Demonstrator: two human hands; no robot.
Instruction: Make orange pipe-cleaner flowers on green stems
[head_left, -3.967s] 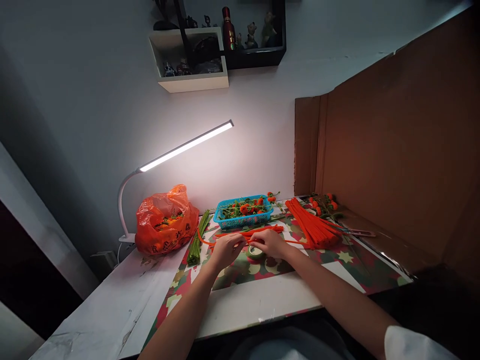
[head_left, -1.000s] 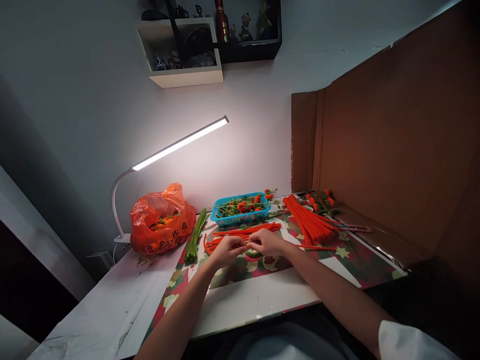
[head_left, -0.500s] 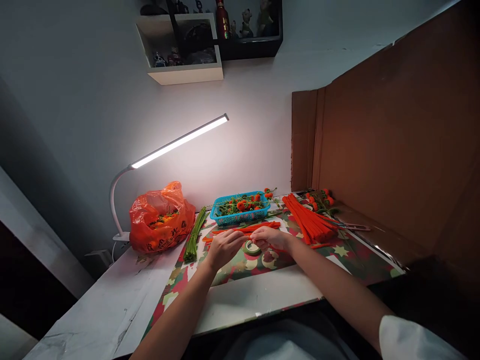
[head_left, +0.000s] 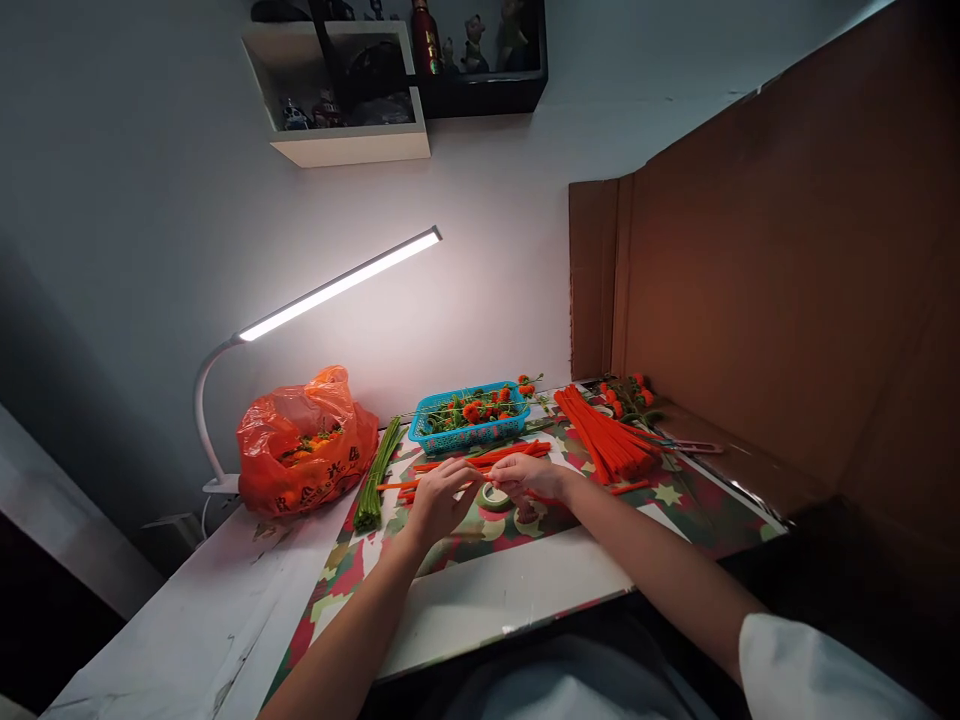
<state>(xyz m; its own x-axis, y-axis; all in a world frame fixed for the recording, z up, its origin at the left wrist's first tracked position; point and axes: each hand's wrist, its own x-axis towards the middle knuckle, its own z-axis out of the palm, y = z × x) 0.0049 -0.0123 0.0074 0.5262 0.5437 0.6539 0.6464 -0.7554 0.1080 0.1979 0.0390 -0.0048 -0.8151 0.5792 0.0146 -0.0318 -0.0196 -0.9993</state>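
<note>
My left hand (head_left: 441, 496) has its fingers bent and pinched together near the tips of my right hand (head_left: 531, 476). Between the two sets of fingertips runs a thin orange-red pipe cleaner (head_left: 484, 478), gripped by both hands; its exact ends are partly hidden by the fingers. Just beyond the hands lie several loose orange-red pipe cleaners (head_left: 525, 450). A roll of pale green tape (head_left: 495, 497) rests on the table below the fingertips. To the right is a thick bundle of orange-red pipe cleaners (head_left: 606, 440), and to the left a bundle of green stems (head_left: 377, 480).
Behind the hands stands a blue basket (head_left: 469, 435) with finished-looking orange flowers. An orange plastic bag (head_left: 259, 450) sits at left under a lit desk lamp (head_left: 341, 285). Pliers-like pink handles (head_left: 694, 447) and more orange flowers (head_left: 630, 395) lie right, beside a cardboard wall (head_left: 750, 280).
The view has shifted slightly, so things sit further left. My left hand's fingers are raised and more spread apart from the palm; an orange pipe cleaner now shows sticking out left of it.
</note>
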